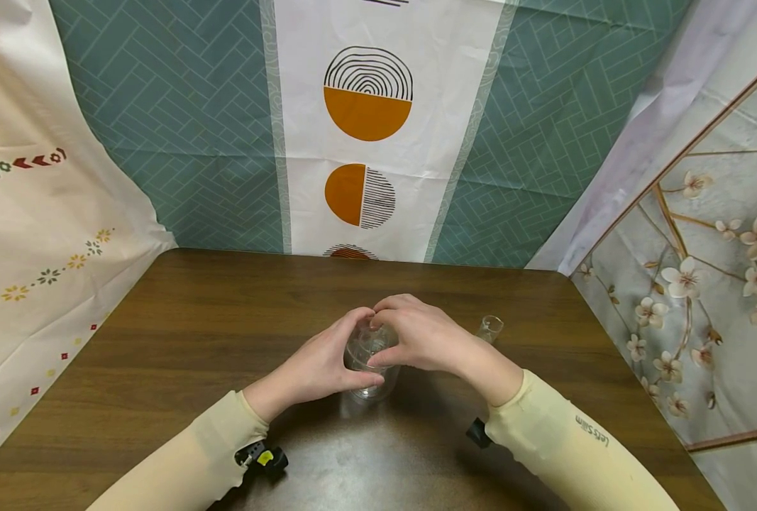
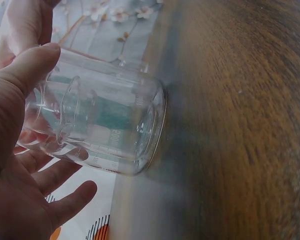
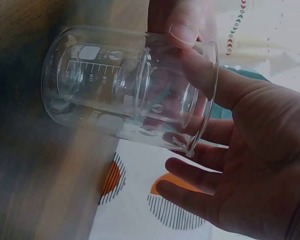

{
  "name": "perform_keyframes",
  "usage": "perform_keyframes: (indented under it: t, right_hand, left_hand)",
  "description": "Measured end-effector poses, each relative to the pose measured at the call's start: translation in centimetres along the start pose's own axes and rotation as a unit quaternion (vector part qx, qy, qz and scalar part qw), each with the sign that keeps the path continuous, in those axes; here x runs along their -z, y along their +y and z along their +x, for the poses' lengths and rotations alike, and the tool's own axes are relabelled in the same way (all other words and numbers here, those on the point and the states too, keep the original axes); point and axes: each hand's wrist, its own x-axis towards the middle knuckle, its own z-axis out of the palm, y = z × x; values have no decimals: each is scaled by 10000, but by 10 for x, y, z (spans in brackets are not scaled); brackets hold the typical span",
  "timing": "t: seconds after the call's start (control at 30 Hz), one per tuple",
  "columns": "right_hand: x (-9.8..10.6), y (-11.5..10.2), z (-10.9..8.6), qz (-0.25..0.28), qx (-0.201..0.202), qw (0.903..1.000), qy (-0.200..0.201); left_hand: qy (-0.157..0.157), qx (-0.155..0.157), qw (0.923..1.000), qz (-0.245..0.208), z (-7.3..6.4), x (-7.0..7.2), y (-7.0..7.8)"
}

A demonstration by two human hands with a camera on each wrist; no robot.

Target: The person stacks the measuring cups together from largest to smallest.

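Your table point(image 1: 238, 291) has a brown, wood-grained top that shines near you. On it you have a glass beaker point(image 3: 130, 90) standing upright and, to its right, a partly hidden glass vessel point(image 1: 491, 327).

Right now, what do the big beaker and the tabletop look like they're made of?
The big beaker looks like smooth, clear glass: see-through with crisp rim highlights, though clear plastic is possible. The tabletop seems to be satin wood or wood-look laminate, judging by its brown grain and soft glare.
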Motion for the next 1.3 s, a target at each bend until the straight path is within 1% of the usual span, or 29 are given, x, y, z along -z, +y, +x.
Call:
perform_keyframes:
  t: [0.5,0.67,1.07,1.3]
  right_hand:
    - [2,-3,5,-165,168,9996,-121]
    - [2,-3,7,-209,234,9994,-156]
    - [2,-3,10,-271,107,9989,-370]
    - [0,-3,13,-335,108,9983,-463]
  left_hand:
    - [25,-73,10000,-12,1,0,-1]
    - [12,-38,10000,30,1,1,0]
    - [1,-21,10000,-30,0,1,0]
    - [17,-91,9999,-47,0,0,-1]
